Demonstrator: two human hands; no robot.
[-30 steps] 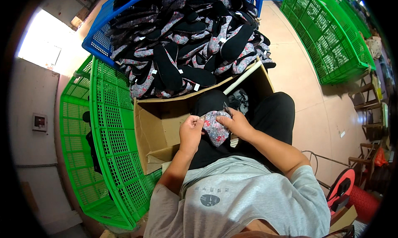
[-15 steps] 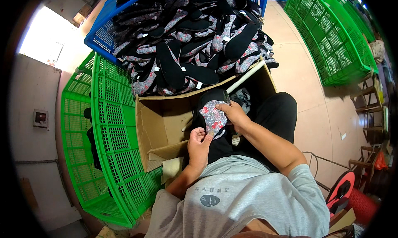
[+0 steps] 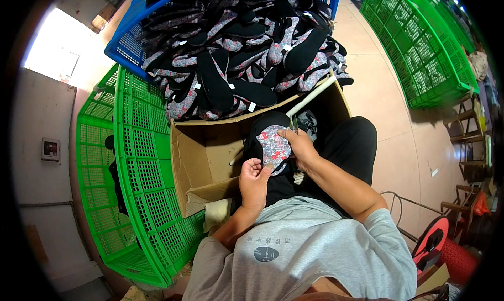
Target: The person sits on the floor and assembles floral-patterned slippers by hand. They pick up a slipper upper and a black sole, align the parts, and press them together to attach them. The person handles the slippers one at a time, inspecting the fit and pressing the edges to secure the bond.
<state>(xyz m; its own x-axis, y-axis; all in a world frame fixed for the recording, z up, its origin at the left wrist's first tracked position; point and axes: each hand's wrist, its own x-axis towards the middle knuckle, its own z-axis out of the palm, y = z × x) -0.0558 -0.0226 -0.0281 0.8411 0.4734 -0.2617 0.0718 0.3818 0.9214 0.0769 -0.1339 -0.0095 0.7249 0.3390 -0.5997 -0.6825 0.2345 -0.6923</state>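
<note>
In front of my lap I hold a fabric slipper (image 3: 274, 150), grey floral with red flowers and a black part. My left hand (image 3: 253, 180) pinches its lower end between thumb and fingers. Higher up, my right hand (image 3: 300, 145) is closed on its upper right edge, thumb on the floral cloth. A small metal tool, like thread snips (image 3: 293, 124), sticks up from the right hand; most of it is hidden. Beneath lies an open cardboard box (image 3: 190, 149).
A blue crate (image 3: 126, 46) beyond the box is heaped with similar slippers (image 3: 231, 44). Green plastic crates (image 3: 142, 170) stand at left, another green crate (image 3: 415, 49) at far right. A white tube (image 3: 312, 96) lies across the box's right side. My knee (image 3: 357, 138) is beside it.
The slipper and both hands have shifted slightly right. The right hand has turned a little, and more of the metal tool shows above it. Both hands keep hold.
</note>
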